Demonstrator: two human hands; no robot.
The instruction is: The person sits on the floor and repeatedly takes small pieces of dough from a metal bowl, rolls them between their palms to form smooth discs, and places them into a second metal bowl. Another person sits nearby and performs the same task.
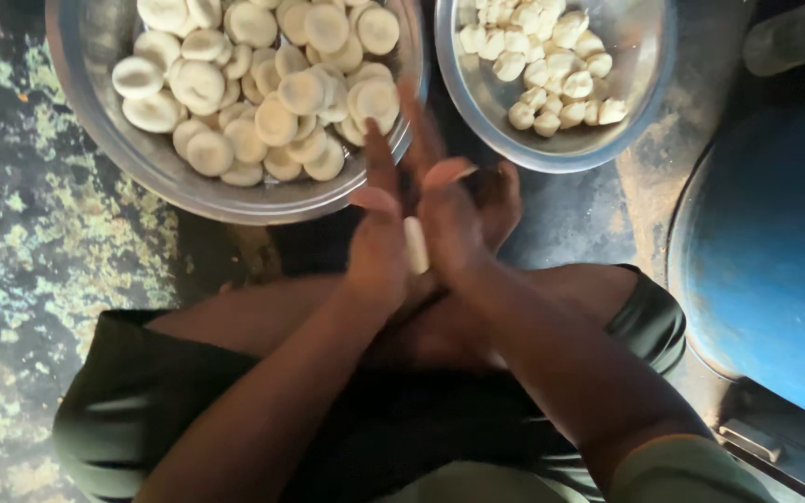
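My left hand (376, 244) and my right hand (454, 224) are pressed palm to palm above my knees. A pale piece of dough (416, 246) shows between the palms, squeezed by both. Just beyond my fingertips stands a large metal bowl (95, 102) holding several flattened dough discs (272, 84). To its right a smaller metal bowl (645, 65) holds several small round dough balls (552, 70). My fingers look slightly blurred.
A large blue drum lid (775, 251) fills the right side, close to my right knee. The floor (20, 251) on the left is dark and mottled with pale green patches. My legs in dark shorts (142, 401) take up the lower frame.
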